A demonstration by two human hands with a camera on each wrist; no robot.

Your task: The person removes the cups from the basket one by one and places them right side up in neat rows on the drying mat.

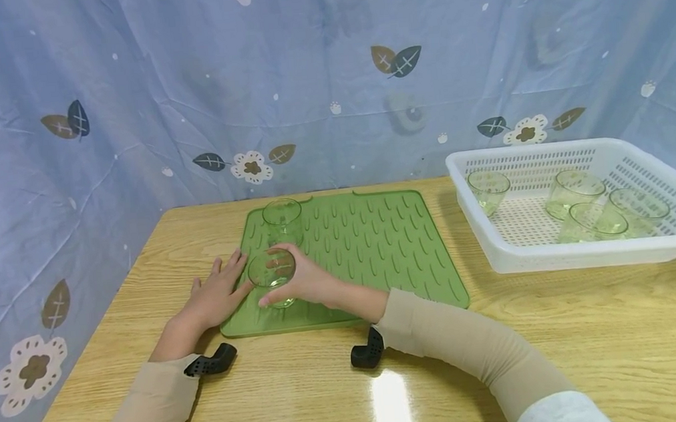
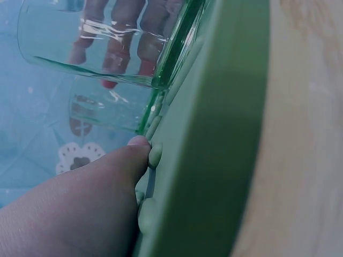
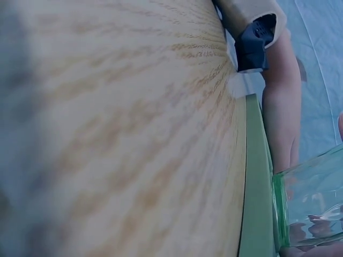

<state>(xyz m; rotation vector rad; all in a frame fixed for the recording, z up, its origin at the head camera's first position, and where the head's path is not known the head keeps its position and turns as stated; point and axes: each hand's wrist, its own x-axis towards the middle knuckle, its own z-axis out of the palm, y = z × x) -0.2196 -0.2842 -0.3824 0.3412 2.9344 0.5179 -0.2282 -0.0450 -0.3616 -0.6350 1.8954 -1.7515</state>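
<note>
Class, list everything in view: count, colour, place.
Wood-grain table: one, light brown, across the foreground
Printed curtain: count unclear, blue, behind the table
Ridged mat: one, green, on the table
Perforated basket: one, white, at the table's right
Glass tumblers: six, clear greenish, four in the basket, two toward the mat's left
Wrist cameras: two, black, one per wrist
Inner sleeves: two, beige, on forearms
Outer sleeve: one, white, right arm
Left hand: one, at the mat's left edge
Right hand: one, holding the nearer tumbler
</note>
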